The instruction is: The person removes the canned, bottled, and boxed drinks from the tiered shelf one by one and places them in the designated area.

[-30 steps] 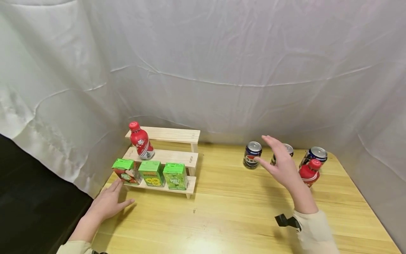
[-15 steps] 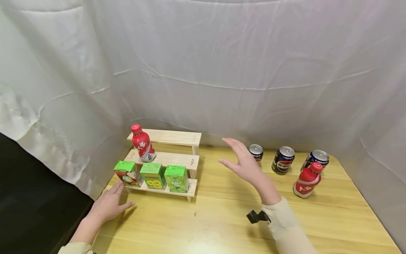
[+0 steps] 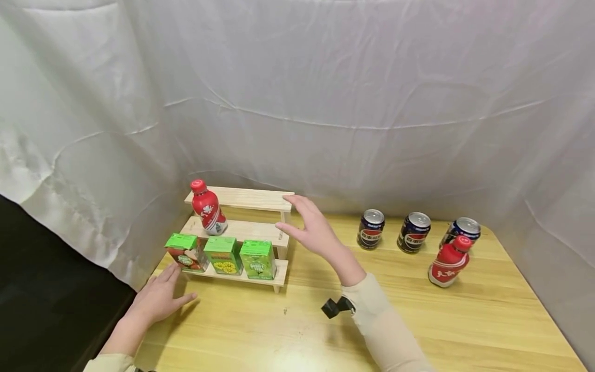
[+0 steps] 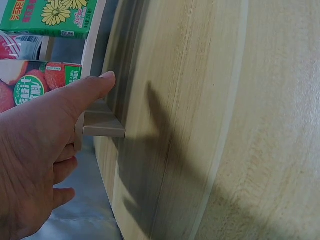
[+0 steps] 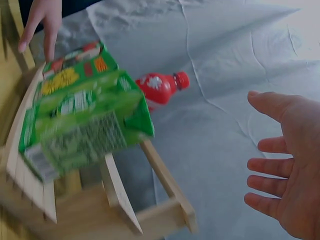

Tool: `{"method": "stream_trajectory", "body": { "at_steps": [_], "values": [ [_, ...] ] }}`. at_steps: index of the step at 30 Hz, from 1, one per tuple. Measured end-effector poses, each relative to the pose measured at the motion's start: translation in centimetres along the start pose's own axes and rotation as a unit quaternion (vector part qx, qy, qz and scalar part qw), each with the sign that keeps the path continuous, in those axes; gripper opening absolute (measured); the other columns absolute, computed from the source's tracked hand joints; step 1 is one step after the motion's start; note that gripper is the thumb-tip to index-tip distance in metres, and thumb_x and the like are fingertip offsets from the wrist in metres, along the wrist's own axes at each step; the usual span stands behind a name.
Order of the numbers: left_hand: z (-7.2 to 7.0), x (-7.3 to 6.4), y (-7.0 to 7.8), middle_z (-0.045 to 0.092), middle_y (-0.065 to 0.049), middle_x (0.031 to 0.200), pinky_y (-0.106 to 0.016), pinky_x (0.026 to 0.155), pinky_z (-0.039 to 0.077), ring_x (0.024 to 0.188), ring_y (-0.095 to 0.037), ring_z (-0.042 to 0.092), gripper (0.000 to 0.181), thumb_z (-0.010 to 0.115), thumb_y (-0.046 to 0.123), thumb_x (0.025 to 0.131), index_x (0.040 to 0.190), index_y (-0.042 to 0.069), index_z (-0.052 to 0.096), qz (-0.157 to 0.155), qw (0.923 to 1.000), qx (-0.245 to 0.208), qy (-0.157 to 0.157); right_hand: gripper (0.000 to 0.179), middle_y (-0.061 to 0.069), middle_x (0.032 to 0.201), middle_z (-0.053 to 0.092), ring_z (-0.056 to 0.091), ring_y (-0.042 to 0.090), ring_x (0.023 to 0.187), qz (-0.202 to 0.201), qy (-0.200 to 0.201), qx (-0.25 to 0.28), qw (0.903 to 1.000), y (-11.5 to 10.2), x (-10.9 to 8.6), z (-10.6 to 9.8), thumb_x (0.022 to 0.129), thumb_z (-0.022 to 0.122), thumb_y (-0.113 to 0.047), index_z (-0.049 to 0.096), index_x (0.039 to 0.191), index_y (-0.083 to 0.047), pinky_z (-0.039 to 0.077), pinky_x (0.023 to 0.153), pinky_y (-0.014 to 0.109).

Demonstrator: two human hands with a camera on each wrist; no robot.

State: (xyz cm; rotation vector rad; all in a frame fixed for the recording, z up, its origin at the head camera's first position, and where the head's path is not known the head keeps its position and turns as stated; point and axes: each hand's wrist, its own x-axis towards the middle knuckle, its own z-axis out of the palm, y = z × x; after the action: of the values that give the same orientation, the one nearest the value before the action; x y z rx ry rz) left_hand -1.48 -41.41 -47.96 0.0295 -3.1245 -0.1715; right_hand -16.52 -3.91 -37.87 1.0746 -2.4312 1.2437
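A three-tier wooden shelf point(image 3: 251, 230) stands at the left of the table. Along its lowest tier sit a red-and-green juice box point(image 3: 186, 252), a green one with yellow flowers point(image 3: 223, 256) and a light green one point(image 3: 257, 259). On the middle tier, at the left, a red bottle point(image 3: 207, 209) stands upright. My left hand point(image 3: 158, 297) lies at the shelf's front left corner, fingers extended and thumb spread. Empty, my right hand point(image 3: 316, 227) hovers by the shelf's right end, thumb apart from the fingers; the right wrist view shows its palm point(image 5: 300, 160) bare.
At the back right of the table stand three dark blue cola cans, a left one point(image 3: 370, 230), a middle one point(image 3: 413, 232) and a right one point(image 3: 465, 227). A second red bottle point(image 3: 447, 263) partly covers the right can. Grey cloth point(image 3: 344, 129) hangs behind.
My right hand has swept left from beside the cans and the right-hand bottle to the shelf's right end, still empty. My left hand has stayed where it was.
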Motion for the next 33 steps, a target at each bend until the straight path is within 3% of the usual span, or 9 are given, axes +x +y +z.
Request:
{"method": "stream_trajectory", "body": {
  "at_steps": [12,21,33],
  "values": [
    [0.1,-0.1,-0.1,0.032,-0.036,0.149,-0.066,0.112,0.027,0.137,-0.050,0.034,0.101,0.062,0.063,0.084,0.142,-0.015,0.036,-0.002,1.0000,-0.001,0.000,0.071,0.004,0.153,0.042,0.038,0.023,0.143,0.040,-0.042,0.003,0.9983,-3.1,3.7,4.4,0.091,0.062,-0.051,0.039,0.150,-0.018,0.035,0.118,0.043],
    [-0.1,-0.2,-0.1,0.031,-0.036,0.150,-0.065,0.112,0.027,0.138,-0.050,0.033,0.101,0.062,0.062,0.085,0.142,-0.016,0.035,-0.004,1.0000,-0.003,-0.007,0.073,0.003,0.155,0.040,0.036,0.023,0.144,0.062,-0.052,0.000,0.9967,-4.6,6.7,7.5,0.091,0.063,-0.052,0.037,0.151,-0.019,0.037,0.116,0.045],
    [0.1,0.1,-0.1,0.032,-0.036,0.150,-0.066,0.111,0.029,0.137,-0.050,0.034,0.100,0.063,0.061,0.085,0.142,-0.016,0.036,0.003,1.0000,-0.001,0.005,0.075,0.001,0.152,0.043,0.042,0.020,0.140,0.094,-0.068,0.001,0.9932,-6.4,10.2,10.7,0.088,0.062,-0.057,0.038,0.150,-0.021,0.045,0.110,0.043]
  ]
}}
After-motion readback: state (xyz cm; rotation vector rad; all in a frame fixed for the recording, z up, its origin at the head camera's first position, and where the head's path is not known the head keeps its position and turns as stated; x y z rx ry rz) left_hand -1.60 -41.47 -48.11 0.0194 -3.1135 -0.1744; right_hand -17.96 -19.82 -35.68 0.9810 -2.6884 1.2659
